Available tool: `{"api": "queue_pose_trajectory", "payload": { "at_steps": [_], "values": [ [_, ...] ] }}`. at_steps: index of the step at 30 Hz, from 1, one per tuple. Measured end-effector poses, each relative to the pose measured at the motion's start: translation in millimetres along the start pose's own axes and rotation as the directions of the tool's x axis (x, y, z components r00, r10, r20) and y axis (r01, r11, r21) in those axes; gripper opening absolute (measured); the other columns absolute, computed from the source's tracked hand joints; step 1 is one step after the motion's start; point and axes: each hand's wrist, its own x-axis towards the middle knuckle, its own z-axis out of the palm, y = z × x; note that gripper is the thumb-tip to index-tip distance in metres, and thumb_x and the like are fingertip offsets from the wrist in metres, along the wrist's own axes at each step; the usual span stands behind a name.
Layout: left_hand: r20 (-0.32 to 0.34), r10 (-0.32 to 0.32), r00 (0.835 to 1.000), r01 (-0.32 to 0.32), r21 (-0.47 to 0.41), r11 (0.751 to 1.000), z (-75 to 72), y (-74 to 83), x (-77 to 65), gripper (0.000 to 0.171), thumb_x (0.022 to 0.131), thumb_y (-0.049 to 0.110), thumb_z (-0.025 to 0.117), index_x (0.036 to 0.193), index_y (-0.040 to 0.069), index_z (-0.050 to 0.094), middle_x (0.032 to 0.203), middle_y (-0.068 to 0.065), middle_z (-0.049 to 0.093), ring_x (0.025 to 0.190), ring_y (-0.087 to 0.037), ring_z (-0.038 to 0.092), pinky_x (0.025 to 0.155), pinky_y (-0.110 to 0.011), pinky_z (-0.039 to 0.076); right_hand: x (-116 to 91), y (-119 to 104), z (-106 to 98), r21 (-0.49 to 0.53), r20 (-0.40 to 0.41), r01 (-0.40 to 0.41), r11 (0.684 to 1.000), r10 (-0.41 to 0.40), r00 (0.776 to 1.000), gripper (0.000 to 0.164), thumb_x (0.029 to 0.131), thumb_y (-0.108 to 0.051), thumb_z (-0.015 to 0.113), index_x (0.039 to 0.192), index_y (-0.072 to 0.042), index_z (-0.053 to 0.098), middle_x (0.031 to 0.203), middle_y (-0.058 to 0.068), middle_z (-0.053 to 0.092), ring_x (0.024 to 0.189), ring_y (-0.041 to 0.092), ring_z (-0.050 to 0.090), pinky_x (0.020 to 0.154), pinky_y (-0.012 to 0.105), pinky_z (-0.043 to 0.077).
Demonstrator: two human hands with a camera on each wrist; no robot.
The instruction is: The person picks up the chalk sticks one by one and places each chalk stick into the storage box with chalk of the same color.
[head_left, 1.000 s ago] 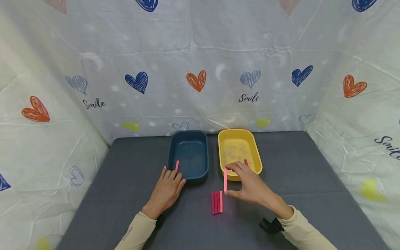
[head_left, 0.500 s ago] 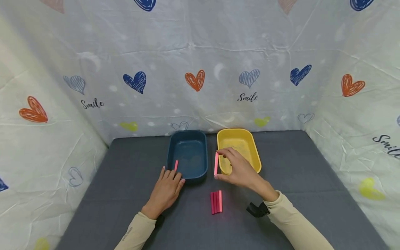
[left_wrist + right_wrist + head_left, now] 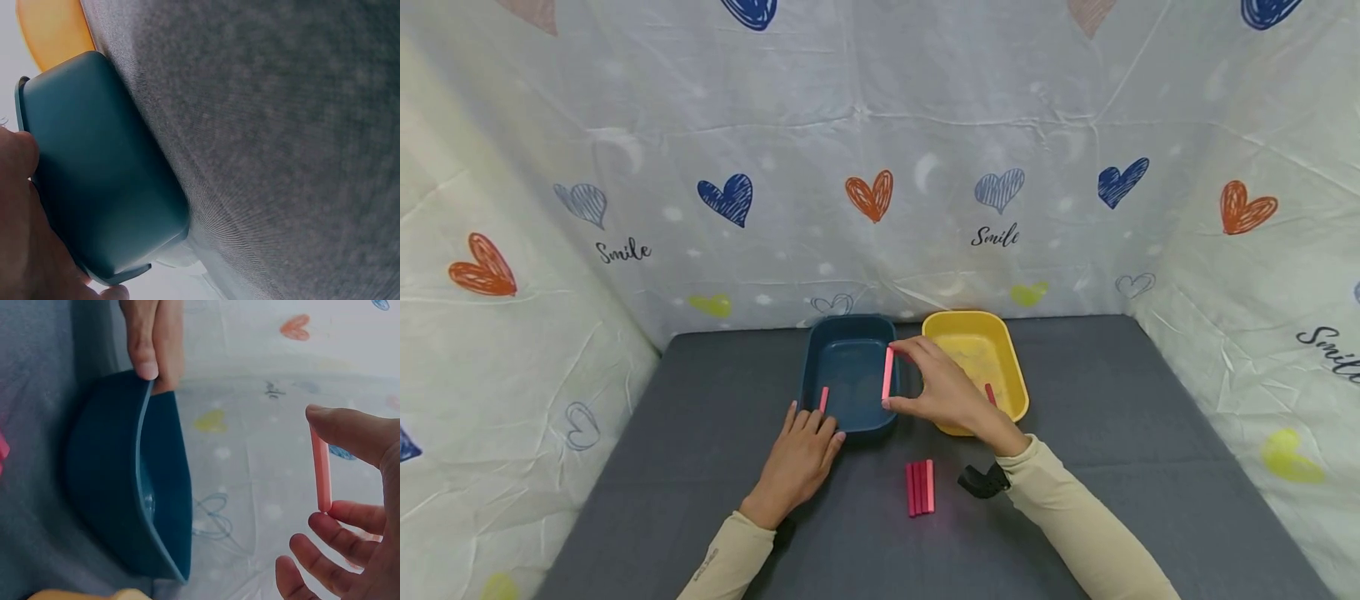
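Note:
My right hand (image 3: 951, 387) pinches a light pink stick (image 3: 887, 373) by its two ends, between thumb and fingertips. The stick stands lengthwise over the right rim of the blue tub (image 3: 853, 358). Another light pink stick (image 3: 824, 398) leans inside that tub at the front left. My left hand (image 3: 797, 467) grips the tub's near rim, with the thumb (image 3: 147, 369) outside and fingers over the edge. Right of it, the yellow tub (image 3: 973, 350) holds a darker red stick (image 3: 990, 393), partly behind my right hand.
Several sticks (image 3: 923, 488) lie side by side on the dark grey cloth (image 3: 1060, 517) in front of the tubs, mostly deep pink with a lighter one at the right. A white curtain (image 3: 790, 125) printed with hearts stands behind the tubs and at both sides.
My right hand has carried the light pink stick up and left, from in front of the yellow tub to the blue tub's right edge. The left hand has stayed in place.

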Motion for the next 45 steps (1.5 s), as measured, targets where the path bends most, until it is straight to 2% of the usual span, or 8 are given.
{"api": "queue_pose_trajectory", "payload": {
  "at_steps": [5,10,17,23,30,40,45],
  "values": [
    [0.022,-0.008,1.0,0.008,0.005,1.0,-1.5,0.2,-0.8,0.028,0.101,0.033,0.052,0.112,0.009,0.061,0.104,-0.012,0.063,0.106,-0.031,0.058,0.113,-0.062,0.031,12.3,-9.4,9.4,0.002,0.012,-0.006,1.0,0.006,1.0,0.079,0.076,-0.044,0.082,0.141,-0.015,0.048,0.138,0.006,0.052,0.118,0.022,0.056,0.098,0.04,0.053],
    [0.026,-0.007,1.0,0.006,0.009,1.0,-0.9,-0.3,-0.4,0.028,0.101,0.033,0.052,0.113,0.009,0.061,0.105,-0.011,0.062,0.106,-0.031,0.057,0.114,-0.062,0.03,25.6,-13.6,20.1,-0.017,0.04,-0.01,1.0,0.011,0.999,0.078,0.078,-0.045,0.08,0.142,-0.017,0.047,0.138,0.005,0.052,0.12,0.02,0.055,0.098,0.039,0.052],
    [0.025,-0.003,1.0,0.003,0.001,1.0,-0.3,0.6,0.0,0.028,0.101,0.033,0.053,0.112,0.009,0.062,0.105,-0.011,0.063,0.106,-0.031,0.057,0.114,-0.062,0.03,40.6,-10.5,35.7,-0.082,0.08,0.01,0.997,-0.004,0.997,0.078,0.079,-0.047,0.079,0.143,-0.015,0.047,0.138,0.005,0.052,0.122,0.021,0.053,0.102,0.04,0.05],
    [0.018,0.0,1.0,0.0,0.002,1.0,0.4,0.5,-0.2,0.028,0.101,0.034,0.053,0.111,0.009,0.061,0.105,-0.011,0.063,0.105,-0.031,0.057,0.114,-0.062,0.028,53.2,-7.8,46.7,-0.125,0.101,-0.019,0.992,0.032,0.994,0.078,0.08,-0.048,0.078,0.144,-0.017,0.047,0.138,0.004,0.052,0.123,0.021,0.052,0.104,0.041,0.049],
    [0.007,0.007,1.0,-0.007,-0.002,1.0,1.1,0.0,-0.3,0.029,0.101,0.034,0.052,0.111,0.009,0.061,0.103,-0.011,0.062,0.104,-0.031,0.057,0.113,-0.062,0.031,67.0,-4.7,61.5,-0.118,0.154,-0.044,0.992,0.062,0.986,0.078,0.08,-0.046,0.078,0.144,-0.014,0.047,0.135,0.004,0.053,0.121,0.02,0.053,0.103,0.038,0.05],
    [0.006,0.008,1.0,-0.008,-0.004,1.0,0.8,0.5,1.0,0.026,0.101,0.034,0.053,0.105,0.009,0.061,0.101,-0.011,0.062,0.103,-0.031,0.058,0.113,-0.062,0.031,78.7,3.0,85.2,-0.106,0.232,-0.069,0.992,0.092,0.968,0.077,0.082,-0.042,0.078,0.144,-0.011,0.047,0.137,0.006,0.054,0.125,0.021,0.054,0.107,0.038,0.046],
    [0.002,0.004,1.0,-0.004,-0.004,1.0,1.1,0.7,0.6,0.026,0.101,0.033,0.053,0.106,0.009,0.061,0.102,-0.012,0.063,0.105,-0.032,0.059,0.113,-0.062,0.031,82.5,7.5,95.0,-0.172,0.255,-0.055,0.984,0.098,0.962,0.077,0.082,-0.043,0.078,0.145,-0.011,0.047,0.141,0.007,0.052,0.129,0.023,0.052,0.108,0.038,0.045]
  ]
}}
